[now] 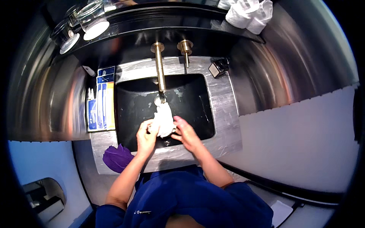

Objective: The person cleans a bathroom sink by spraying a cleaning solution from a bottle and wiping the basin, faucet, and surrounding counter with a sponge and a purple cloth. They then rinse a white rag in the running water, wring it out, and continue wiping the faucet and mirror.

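Observation:
A bunched white cloth [164, 121] is over the black sink basin [194, 108], just in front of the drain. My left hand [146, 138] grips its left side, with thumb and fingers pressed to the fabric. To the right of the cloth, my right hand [186, 135] has its fingers spread, the tips close to the cloth's edge; whether they touch it is unclear. Small shiny bits show at both sides of the cloth, but what they belong to is hidden. The brass spout [160, 68] reaches out above the basin. A crumpled purple cloth [117, 158] lies on the counter's front left corner, beside my left forearm.
Left of the basin stands a tray of blue and white packets [101, 99]. A brass tap handle [186, 54] is on the back wall, and a small black box [218, 68] sits at the back right. Glass tumblers [94, 21] and folded white towels [249, 15] occupy the shelf above.

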The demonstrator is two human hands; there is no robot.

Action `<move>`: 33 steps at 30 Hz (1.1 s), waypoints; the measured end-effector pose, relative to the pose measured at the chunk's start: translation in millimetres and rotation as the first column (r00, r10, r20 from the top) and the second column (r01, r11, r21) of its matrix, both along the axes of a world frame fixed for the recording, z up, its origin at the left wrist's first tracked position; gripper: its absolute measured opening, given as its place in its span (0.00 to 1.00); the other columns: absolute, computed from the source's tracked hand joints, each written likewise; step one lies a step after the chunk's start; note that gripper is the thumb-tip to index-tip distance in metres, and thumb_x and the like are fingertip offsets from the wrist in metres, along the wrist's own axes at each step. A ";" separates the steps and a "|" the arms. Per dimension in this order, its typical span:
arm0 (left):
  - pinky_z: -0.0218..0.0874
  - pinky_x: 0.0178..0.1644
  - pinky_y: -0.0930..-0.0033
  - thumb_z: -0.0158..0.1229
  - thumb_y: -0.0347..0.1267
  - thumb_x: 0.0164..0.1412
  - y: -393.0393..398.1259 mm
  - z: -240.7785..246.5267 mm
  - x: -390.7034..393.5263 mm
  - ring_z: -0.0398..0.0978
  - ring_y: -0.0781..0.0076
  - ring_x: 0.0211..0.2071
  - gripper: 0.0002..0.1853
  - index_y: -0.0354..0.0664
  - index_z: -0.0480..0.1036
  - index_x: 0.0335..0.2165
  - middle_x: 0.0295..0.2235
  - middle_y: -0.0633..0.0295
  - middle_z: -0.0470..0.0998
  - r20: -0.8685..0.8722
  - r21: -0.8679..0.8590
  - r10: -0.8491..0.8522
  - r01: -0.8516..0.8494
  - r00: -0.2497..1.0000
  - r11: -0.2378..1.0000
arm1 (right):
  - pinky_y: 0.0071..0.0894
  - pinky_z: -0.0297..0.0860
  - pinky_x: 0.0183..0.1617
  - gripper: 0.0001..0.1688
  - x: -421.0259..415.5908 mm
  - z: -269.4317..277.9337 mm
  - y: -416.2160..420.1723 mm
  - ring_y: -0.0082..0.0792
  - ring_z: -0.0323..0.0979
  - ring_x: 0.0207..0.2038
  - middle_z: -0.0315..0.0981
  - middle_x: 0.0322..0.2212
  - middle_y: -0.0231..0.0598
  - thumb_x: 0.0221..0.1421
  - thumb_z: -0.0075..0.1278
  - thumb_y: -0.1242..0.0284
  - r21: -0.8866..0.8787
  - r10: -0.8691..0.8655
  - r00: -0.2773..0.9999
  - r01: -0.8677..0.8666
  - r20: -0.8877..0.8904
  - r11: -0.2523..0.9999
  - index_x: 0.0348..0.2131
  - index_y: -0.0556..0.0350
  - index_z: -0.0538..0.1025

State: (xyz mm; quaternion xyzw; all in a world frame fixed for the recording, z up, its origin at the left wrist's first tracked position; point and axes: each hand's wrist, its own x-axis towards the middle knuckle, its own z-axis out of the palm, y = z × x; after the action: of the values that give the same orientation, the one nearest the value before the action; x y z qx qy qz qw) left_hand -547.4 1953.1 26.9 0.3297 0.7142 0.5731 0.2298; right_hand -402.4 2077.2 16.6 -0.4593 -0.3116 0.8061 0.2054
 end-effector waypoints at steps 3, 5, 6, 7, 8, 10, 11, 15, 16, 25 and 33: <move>0.64 0.35 0.68 0.61 0.30 0.57 -6.7 20.2 3.5 0.76 0.68 0.31 0.09 0.35 0.77 0.35 0.29 0.53 0.77 -0.125 -0.102 -0.093 0.080 0.988 0.992 | 0.23 0.69 0.46 0.24 -1.3 3.1 -28.3 0.22 0.71 0.43 0.74 0.43 0.32 0.60 0.54 0.68 0.197 0.300 0.953 -0.285 -0.047 0.938 0.53 0.59 0.70; 0.64 0.31 0.69 0.59 0.29 0.58 -13.4 17.0 -7.1 0.75 0.70 0.25 0.07 0.34 0.77 0.29 0.23 0.55 0.76 -0.044 -0.103 -0.111 0.106 0.993 0.989 | 0.22 0.68 0.45 0.19 5.3 3.6 -25.8 0.22 0.71 0.41 0.73 0.44 0.33 0.57 0.57 0.70 0.397 0.307 0.949 -0.309 0.070 0.864 0.46 0.61 0.75; 0.63 0.28 0.69 0.58 0.28 0.59 -15.8 17.8 -12.2 0.74 0.71 0.21 0.08 0.33 0.78 0.27 0.18 0.56 0.75 -0.033 -0.099 -0.061 0.058 0.998 0.993 | 0.23 0.67 0.47 0.16 10.8 6.3 -27.2 0.24 0.70 0.44 0.72 0.44 0.35 0.55 0.59 0.71 0.514 0.211 0.953 -0.295 0.216 0.805 0.41 0.65 0.78; 0.65 0.32 0.69 0.58 0.29 0.59 -20.6 21.6 -24.3 0.76 0.72 0.27 0.09 0.33 0.78 0.27 0.27 0.53 0.78 -0.158 -0.162 -0.096 0.070 0.983 0.984 | 0.27 0.66 0.51 0.17 15.9 8.0 -26.0 0.27 0.68 0.48 0.71 0.46 0.38 0.55 0.60 0.71 0.642 0.161 0.920 -0.367 0.358 0.673 0.39 0.67 0.78; 0.66 0.35 0.69 0.58 0.30 0.59 -20.3 18.2 -30.1 0.77 0.69 0.31 0.08 0.34 0.78 0.32 0.32 0.52 0.77 -0.140 -0.072 -0.143 0.134 0.980 0.988 | 0.26 0.66 0.50 0.17 15.4 8.6 -29.4 0.27 0.69 0.47 0.70 0.46 0.40 0.55 0.59 0.71 0.667 0.115 0.961 -0.259 0.253 0.698 0.41 0.68 0.78; 0.67 0.42 0.69 0.60 0.33 0.58 -20.0 19.2 -26.0 0.77 0.64 0.37 0.14 0.36 0.75 0.42 0.41 0.50 0.75 -0.154 -0.040 -0.280 0.277 0.948 0.960 | 0.27 0.66 0.52 0.18 13.5 20.9 -33.4 0.27 0.68 0.49 0.71 0.48 0.44 0.57 0.56 0.71 0.618 0.128 0.986 -0.164 0.103 0.769 0.43 0.66 0.77; 0.67 0.45 0.68 0.61 0.34 0.58 -17.3 26.2 -18.5 0.76 0.61 0.39 0.20 0.37 0.72 0.47 0.45 0.49 0.74 -0.183 -0.095 -0.364 0.352 0.913 0.931 | 0.28 0.65 0.52 0.18 12.1 28.6 -35.6 0.29 0.68 0.50 0.70 0.49 0.46 0.58 0.55 0.70 0.633 0.176 0.979 -0.202 0.104 0.747 0.44 0.65 0.77; 0.68 0.37 0.65 0.59 0.40 0.60 -17.1 27.6 -21.0 0.78 0.61 0.29 0.20 0.36 0.75 0.44 0.31 0.54 0.80 -0.045 -0.221 -0.462 0.442 0.886 0.870 | 0.28 0.67 0.47 0.18 25.1 27.3 -28.2 0.49 0.73 0.40 0.73 0.44 0.57 0.60 0.52 0.63 0.850 -0.047 0.855 -0.506 0.517 0.148 0.39 0.60 0.78; 0.68 0.32 0.67 0.58 0.39 0.61 -16.4 25.7 -18.4 0.75 0.67 0.23 0.17 0.35 0.78 0.39 0.26 0.57 0.80 -0.114 -0.184 -0.398 0.375 0.910 0.909 | 0.24 0.66 0.40 0.15 29.7 37.8 -25.6 0.34 0.70 0.35 0.74 0.35 0.48 0.60 0.53 0.66 0.756 0.025 0.826 -0.527 0.563 0.388 0.35 0.62 0.78; 0.63 0.51 0.64 0.61 0.41 0.58 23.8 18.5 37.8 0.71 0.65 0.46 0.36 0.42 0.59 0.61 0.52 0.48 0.67 0.152 -0.121 -0.561 0.579 0.814 0.806 | 0.26 0.69 0.47 0.22 138.8 101.8 -9.6 0.27 0.74 0.41 0.76 0.41 0.41 0.59 0.51 0.74 0.536 -0.310 0.951 0.269 -0.014 0.800 0.50 0.68 0.70; 0.65 0.51 0.62 0.64 0.37 0.55 87.2 3.0 45.4 0.73 0.57 0.45 0.35 0.39 0.61 0.58 0.51 0.46 0.68 0.141 -0.320 -0.557 0.571 0.818 0.756 | 0.44 0.48 0.67 0.47 147.5 25.4 50.3 0.52 0.50 0.65 0.53 0.60 0.63 0.57 0.54 0.60 0.746 -0.488 0.659 -0.172 0.573 0.643 0.62 0.73 0.52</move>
State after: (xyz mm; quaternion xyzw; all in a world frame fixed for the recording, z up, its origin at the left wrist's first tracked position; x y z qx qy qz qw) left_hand -502.0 2040.3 30.0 0.4726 0.6669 0.3478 0.4593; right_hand -254.8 2127.5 42.0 -0.6428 -0.6223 0.3226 0.3090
